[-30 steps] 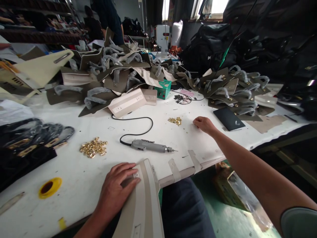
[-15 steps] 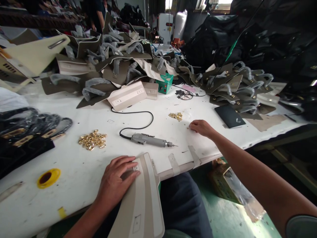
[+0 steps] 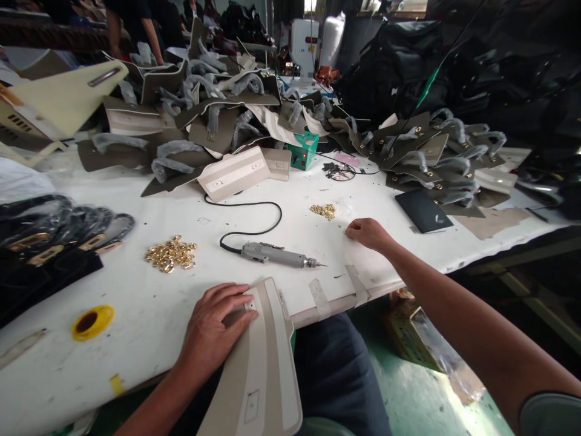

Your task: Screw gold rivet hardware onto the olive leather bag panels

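My left hand [image 3: 215, 330] rests on a beige bag panel [image 3: 272, 363] that lies over my lap and the table edge. Its thumb and fingers hold the panel around a small rectangular mark with holes. Fingertips pinched together, my right hand [image 3: 367, 233] touches the white tabletop; anything between them is too small to make out. Just beyond lies a little heap of small gold-coloured screws or studs [image 3: 323, 211]. A grey electric screwdriver [image 3: 275, 254] lies between my hands, its bit pointing right. Shiny gold-coloured metal fittings [image 3: 171, 254] are heaped on the left.
Taupe panels with plastic-wrapped handles [image 3: 181, 151] pile up at the back. A green control box [image 3: 304, 151] stands before them. A black booklet [image 3: 422, 212] lies right, a yellow tape roll [image 3: 93, 323] left, near black wrapped handles [image 3: 59, 230]. Another person [image 3: 134, 30] stands behind.
My right fingertips have shifted very slightly left on the tabletop and stay pinched. My left hand keeps its place on the panel. In the background, the other person has moved left.
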